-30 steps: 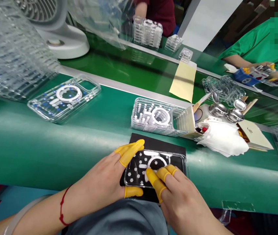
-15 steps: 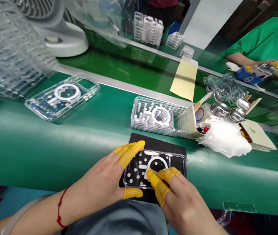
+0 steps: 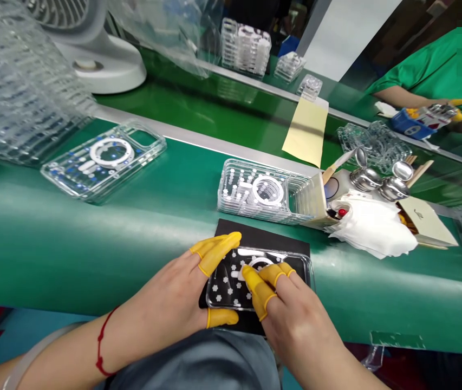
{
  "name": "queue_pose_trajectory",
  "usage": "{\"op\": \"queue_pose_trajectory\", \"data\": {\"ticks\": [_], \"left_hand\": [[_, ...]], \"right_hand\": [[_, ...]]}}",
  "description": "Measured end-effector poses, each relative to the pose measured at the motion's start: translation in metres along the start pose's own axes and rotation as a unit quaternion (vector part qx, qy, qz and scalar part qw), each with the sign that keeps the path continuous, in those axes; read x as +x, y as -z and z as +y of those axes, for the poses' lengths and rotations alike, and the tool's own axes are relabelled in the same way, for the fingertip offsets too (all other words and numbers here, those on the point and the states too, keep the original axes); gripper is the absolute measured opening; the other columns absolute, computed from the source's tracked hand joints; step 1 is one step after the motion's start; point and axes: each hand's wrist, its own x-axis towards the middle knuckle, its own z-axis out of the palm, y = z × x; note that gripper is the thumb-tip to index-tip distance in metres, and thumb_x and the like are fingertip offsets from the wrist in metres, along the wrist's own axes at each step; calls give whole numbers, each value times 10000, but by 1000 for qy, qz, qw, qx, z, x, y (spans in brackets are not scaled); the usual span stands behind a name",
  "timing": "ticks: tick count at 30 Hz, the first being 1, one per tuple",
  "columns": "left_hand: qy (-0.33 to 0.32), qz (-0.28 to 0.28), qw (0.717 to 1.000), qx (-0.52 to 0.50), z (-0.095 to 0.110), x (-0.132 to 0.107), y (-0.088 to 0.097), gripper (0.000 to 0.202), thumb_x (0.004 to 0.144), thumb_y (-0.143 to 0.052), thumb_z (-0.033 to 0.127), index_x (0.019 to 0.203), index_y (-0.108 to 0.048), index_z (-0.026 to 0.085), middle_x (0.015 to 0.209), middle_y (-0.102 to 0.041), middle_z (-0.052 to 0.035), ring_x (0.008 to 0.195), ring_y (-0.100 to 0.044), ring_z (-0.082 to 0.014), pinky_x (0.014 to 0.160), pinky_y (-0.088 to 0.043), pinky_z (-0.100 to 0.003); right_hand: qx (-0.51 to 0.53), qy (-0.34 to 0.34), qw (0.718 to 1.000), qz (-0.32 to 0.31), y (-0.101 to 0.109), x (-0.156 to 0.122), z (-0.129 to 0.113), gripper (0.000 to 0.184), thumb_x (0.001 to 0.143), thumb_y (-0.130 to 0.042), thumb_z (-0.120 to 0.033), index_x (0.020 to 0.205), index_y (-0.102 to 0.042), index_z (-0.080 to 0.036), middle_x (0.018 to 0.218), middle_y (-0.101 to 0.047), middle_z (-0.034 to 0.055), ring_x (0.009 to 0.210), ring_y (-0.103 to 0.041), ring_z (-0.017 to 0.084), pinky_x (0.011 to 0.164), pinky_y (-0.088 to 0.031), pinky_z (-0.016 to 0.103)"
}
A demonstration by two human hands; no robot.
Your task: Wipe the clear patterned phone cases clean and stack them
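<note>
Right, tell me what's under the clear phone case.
A flat black sheet lies under the clear plastic phone case, showing through it; the left hand and right hand hide the part beneath them.

Yellow rubber finger cots [image 3: 216,252] sheathe several fingers of the left hand [image 3: 161,292] and the right hand [image 3: 307,330]. A thin red cord [image 3: 101,346] circles the left wrist, a pale band [image 3: 27,349] crosses that forearm, and grey-blue clothing [image 3: 194,363] shows below.

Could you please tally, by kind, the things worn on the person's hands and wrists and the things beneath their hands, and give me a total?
Yellow finger cots: 6
Red wrist string: 1
Clear phone case: 1
Black sheet: 1
Total: 9
</note>
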Motion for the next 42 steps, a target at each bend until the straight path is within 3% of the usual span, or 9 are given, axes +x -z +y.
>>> {"op": "queue_pose_trajectory", "data": {"ticks": [9,12,15,20,25,28,32,35,42], "left_hand": [[-3,8,1000,1,0,1,-2,1020,836,-893,454,1601,-251,246,1572,-588,-154,1429,-598,-315,1228,-494,-452],[0,10,1000,-15,0,1,-2,1075,819,-906,462,1624,-219,269,1557,-604,-138,1424,-603,-320,1223,-501,-455],[-1,10,1000,-17,0,1,-2,1070,835,-894,457,1634,-203,281,1565,-598,-133,1432,-596,-317,1232,-490,-462],[-9,13,1000,-11,-2,-1,-2,1058,849,-881,474,1643,-210,279,1573,-591,-133,1440,-588,-318,1224,-498,-457],[-14,16,1000,3,-1,-1,-2,1011,878,-845,507,1632,-222,252,1584,-577,-152,1443,-586,-310,1243,-474,-448],[-11,12,1000,1,-1,-1,-2,1048,849,-871,514,1627,-221,250,1566,-595,-147,1432,-597,-310,1236,-483,-441],[-5,13,1000,-5,-1,-1,-2,1018,873,-856,472,1640,-216,274,1602,-563,-132,1460,-569,-311,1250,-467,-451],[-3,12,1000,-13,-1,-1,-1,1011,872,-860,436,1643,-223,283,1610,-558,-117,1466,-563,-303,1253,-466,-442],[-13,13,1000,2,-1,-1,-3,926,882,-844,478,1591,-302,231,1573,-588,-150,1447,-581,-312,1245,-475,-454]], "right_hand": [[-11,24,1000,7,0,1,2,231,975,-567,-75,822,-687,-199,800,-621,46,712,-590,190,771,-617,326],[-4,28,999,-16,0,0,2,185,969,-585,-73,962,-730,-188,801,-621,37,734,-612,196,771,-623,328],[-16,18,999,32,2,3,2,310,983,-480,-43,1066,-753,-166,687,-548,27,709,-589,220,686,-616,335],[-1,22,1000,2,3,0,1,293,971,-526,-65,784,-694,-217,755,-577,46,686,-552,194,652,-604,319],[-16,21,1000,-1,-1,-3,3,232,974,-571,-67,1086,-750,-164,866,-648,74,815,-619,222,801,-628,352],[-8,34,999,-36,0,-6,2,197,958,-635,-89,1106,-743,-163,868,-641,57,774,-608,205,850,-632,353],[-17,20,1000,1,1,-3,2,205,954,-587,-66,1037,-744,-168,801,-605,56,751,-596,222,731,-637,342],[-17,36,999,-24,3,-2,3,185,938,-598,-67,964,-736,-186,800,-600,46,708,-568,206,752,-642,351],[-12,22,999,-34,4,1,3,285,982,-596,-94,1229,-725,-154,946,-690,91,781,-616,221,794,-637,348]]}}
